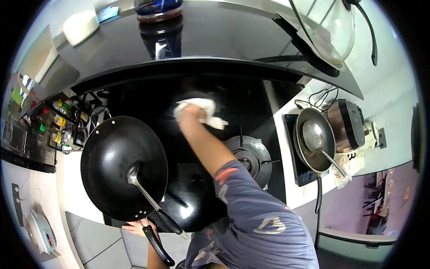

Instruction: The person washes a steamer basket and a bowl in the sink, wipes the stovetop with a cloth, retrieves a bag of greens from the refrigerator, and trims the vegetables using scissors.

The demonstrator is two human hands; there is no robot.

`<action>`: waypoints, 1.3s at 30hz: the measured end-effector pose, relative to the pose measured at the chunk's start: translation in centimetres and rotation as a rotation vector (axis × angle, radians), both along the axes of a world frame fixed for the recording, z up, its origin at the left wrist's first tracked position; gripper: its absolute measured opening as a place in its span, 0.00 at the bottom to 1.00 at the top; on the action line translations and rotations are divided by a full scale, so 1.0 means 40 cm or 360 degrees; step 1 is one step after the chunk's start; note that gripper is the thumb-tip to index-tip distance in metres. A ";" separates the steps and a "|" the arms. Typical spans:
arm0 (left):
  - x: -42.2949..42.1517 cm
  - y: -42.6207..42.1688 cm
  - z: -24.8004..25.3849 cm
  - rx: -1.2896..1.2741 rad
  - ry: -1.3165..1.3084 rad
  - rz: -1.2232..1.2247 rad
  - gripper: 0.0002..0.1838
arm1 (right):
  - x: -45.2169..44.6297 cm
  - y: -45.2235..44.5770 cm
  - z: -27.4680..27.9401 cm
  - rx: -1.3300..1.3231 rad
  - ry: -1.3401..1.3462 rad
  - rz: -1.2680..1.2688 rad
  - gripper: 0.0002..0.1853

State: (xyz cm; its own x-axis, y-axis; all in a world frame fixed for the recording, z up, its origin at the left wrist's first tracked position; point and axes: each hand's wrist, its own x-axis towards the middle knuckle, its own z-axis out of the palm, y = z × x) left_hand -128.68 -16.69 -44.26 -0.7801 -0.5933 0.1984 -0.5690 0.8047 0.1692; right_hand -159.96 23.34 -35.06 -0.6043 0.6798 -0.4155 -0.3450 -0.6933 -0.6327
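My right hand (193,112) is closed over a white cloth (207,106) pressed against the black glass cooktop (192,179), towards its back; a loose end of the cloth trails to the right. The hand is slightly blurred. Below my right forearm lies a round gas burner (260,154) with a pan support, partly hidden by the arm. My left hand (138,227) rests at the cooktop's front edge with its fingers stretched out, partly covered by the wok handle. Above it sits a large black wok (116,166) with a metal ladle (145,193) lying in it.
On the right, a frying pan (323,160) holding a skimmer (312,134) stands on a black hob (304,177) beside a dark appliance (347,125). The range hood (210,36) overhangs the back, with a glass lid (333,36) on it. Bottles (60,119) stand in a rack at left.
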 end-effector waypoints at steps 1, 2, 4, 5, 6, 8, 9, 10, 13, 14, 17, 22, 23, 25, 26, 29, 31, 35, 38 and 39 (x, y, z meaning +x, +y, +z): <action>0.000 0.006 0.007 0.0058 0.0011 0.0036 0.45 | -0.021 -0.058 0.025 -0.0338 0.0202 0.0165 0.36; 0.000 0.007 0.008 0.0063 0.0011 0.0056 0.43 | -0.040 -0.113 0.049 -0.0626 0.0325 0.0336 0.36; -0.001 -0.008 -0.029 0.0008 0.0017 0.0059 0.42 | -0.070 -0.191 0.092 -0.1004 0.0450 0.0600 0.35; -0.003 -0.007 -0.020 -0.0030 0.0023 0.0073 0.42 | -0.077 -0.215 0.108 -0.1112 0.0477 0.0683 0.35; -0.003 0.000 -0.014 -0.0042 -0.0008 0.0102 0.40 | -0.080 -0.232 0.123 -0.1189 0.0494 0.0754 0.35; -0.006 0.013 0.009 0.0053 0.0022 0.0116 0.39 | -0.069 -0.223 0.155 -0.1259 0.0531 0.0854 0.35; -0.003 0.022 0.025 0.0090 0.0039 0.0112 0.39 | -0.055 -0.207 0.177 -0.1272 0.0552 0.0914 0.36; -0.001 0.034 0.045 0.0169 0.0080 0.0097 0.39 | -0.039 -0.177 0.202 -0.1229 0.0584 0.1057 0.40; 0.004 0.033 0.051 0.0171 0.0104 0.0069 0.40 | 0.062 -0.065 0.380 -0.1096 0.0712 0.1365 0.40; 0.006 0.028 0.033 0.0148 0.0201 0.0067 0.39 | 0.094 -0.027 0.421 -0.1064 0.0713 0.1205 0.39; -0.005 0.003 -0.025 -0.0012 0.0264 0.0134 0.36 | 0.190 0.085 0.504 -0.0886 0.0694 0.0594 0.39; -0.004 -0.002 -0.012 0.0134 0.0298 0.0120 0.36 | 0.407 0.350 0.473 0.0065 0.1166 0.0819 0.31; -0.001 -0.004 -0.013 0.0138 0.0341 0.0081 0.36 | 0.506 0.297 0.535 0.0492 0.1039 0.0787 0.26; 0.001 -0.014 -0.025 0.0062 0.0456 -0.0021 0.37 | 0.689 0.180 0.617 0.1635 0.0542 0.0640 0.23; 0.006 -0.018 -0.025 0.0074 0.0427 -0.0024 0.37 | 0.770 0.126 0.629 0.2312 0.0130 0.0440 0.22; 0.001 -0.015 -0.010 0.0217 0.0348 -0.0010 0.38 | 1.004 0.008 0.533 0.3127 -0.0483 0.0352 0.26; 0.007 -0.008 0.004 0.0263 0.0347 -0.0028 0.39 | 1.086 -0.091 0.490 0.3493 -0.0875 0.0564 0.32; -0.006 -0.055 -0.035 0.0181 -0.0027 -0.0087 0.44 | 1.059 -0.426 0.143 0.3262 -0.1343 0.2031 0.47; -0.039 -0.126 -0.167 -0.0036 -0.0143 -0.0222 0.48 | 1.069 -0.460 0.049 0.3251 -0.1179 0.2484 0.47; -0.030 -0.142 -0.184 0.0014 0.0036 -0.0253 0.48 | 1.090 -0.469 -0.022 0.3369 -0.0897 0.1941 0.44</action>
